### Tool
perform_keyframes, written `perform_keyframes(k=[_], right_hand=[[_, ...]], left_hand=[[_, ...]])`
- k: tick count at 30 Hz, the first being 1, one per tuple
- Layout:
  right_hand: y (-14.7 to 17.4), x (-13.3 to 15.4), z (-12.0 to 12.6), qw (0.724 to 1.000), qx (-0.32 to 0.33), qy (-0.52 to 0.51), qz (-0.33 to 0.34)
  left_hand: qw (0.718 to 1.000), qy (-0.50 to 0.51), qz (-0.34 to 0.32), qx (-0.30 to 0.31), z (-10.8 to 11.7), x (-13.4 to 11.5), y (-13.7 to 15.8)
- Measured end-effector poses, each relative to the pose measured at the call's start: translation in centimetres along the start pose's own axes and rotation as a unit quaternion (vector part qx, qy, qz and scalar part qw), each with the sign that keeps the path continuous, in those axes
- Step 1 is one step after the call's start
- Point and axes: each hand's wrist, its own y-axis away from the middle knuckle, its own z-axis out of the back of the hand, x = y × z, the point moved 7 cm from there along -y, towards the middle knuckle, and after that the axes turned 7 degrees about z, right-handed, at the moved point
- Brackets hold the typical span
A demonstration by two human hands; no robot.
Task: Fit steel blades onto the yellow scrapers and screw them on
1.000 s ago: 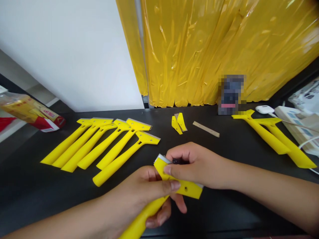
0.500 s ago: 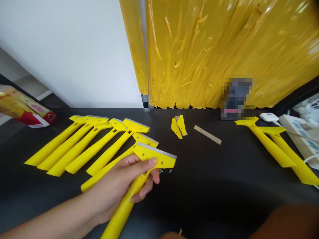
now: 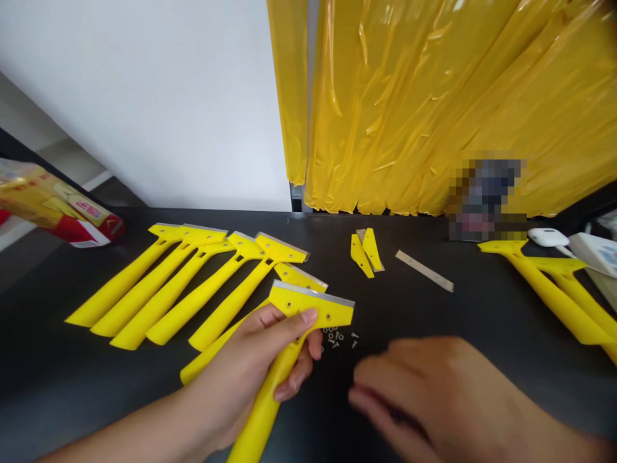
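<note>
My left hand is closed around a yellow scraper, its thumb pressed on the head just below the metal blade. The scraper is tilted, with its handle running down toward me. My right hand, slightly blurred, hovers low to the right with its fingers curled in; whatever they may hold is hidden. Between the hands lie several small screws and nuts on the dark table. Beyond them are two yellow clamp plates with a blade partly under them, and a separate flat blade.
Several scrapers lie in a row at left, behind my left hand. Two yellow handles rest at right beside a white case and a power strip. A red-and-yellow package stands at far left. Yellow film hangs behind.
My right hand has come up from the bottom edge toward the screws. The left hand still grips the scraper. The whole view has shifted, so most things appear farther right.
</note>
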Motion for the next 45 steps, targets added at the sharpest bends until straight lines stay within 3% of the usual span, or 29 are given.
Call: perform_keyframes(k=[3,6,12,18,27,29,31,33,37,41,45], right_hand=[[-0.1,-2.8,0.2,0.993,-0.073,0.097,0.005],[0.0,-3.6,-1.0,0.995,-0.044,0.082,0.037],[0.0,-3.1,-2.7,0.990,-0.030,0.110,0.081],[-0.1,-3.8,-2.7,0.995,-0.041,0.075,0.054],[-0.4,-2.5,-2.8,0.973,-0.059,0.184,0.125],[-0.3,-2.3,-2.1,0.984,-0.068,0.124,0.108],[-0.3,-2.9,-1.1,0.996,-0.075,-0.028,0.036],[-0.2,-3.9,-0.6,0.969,-0.080,-0.219,-0.075],[-0.3,-4.9,-1.4,0.841,-0.104,-0.477,-0.233],[-0.7,-4.5,-3.6,0.737,-0.088,-0.615,-0.267],[-0.7,-4.3,-4.2,0.687,-0.081,-0.682,-0.237]], left_hand=[[1.000,-0.010,-0.018,-0.011,0.2,-0.2,0.0],[0.999,-0.017,-0.024,-0.015,0.3,-0.2,0.0],[0.999,0.009,-0.031,-0.043,0.4,-0.1,0.3],[0.995,0.064,-0.012,-0.075,0.8,0.8,0.5],[0.999,0.020,-0.020,-0.036,0.2,0.8,0.6],[0.999,0.023,-0.024,-0.021,-0.1,0.9,0.8],[0.999,0.038,-0.037,-0.006,-0.3,1.0,1.2],[0.997,0.054,-0.047,0.031,-0.8,1.3,1.5],[0.992,0.052,-0.019,0.113,-1.9,2.7,1.8],[0.993,0.017,-0.003,0.117,-2.0,3.3,1.5],[0.995,0.015,-0.004,0.100,-2.0,3.2,1.1]])
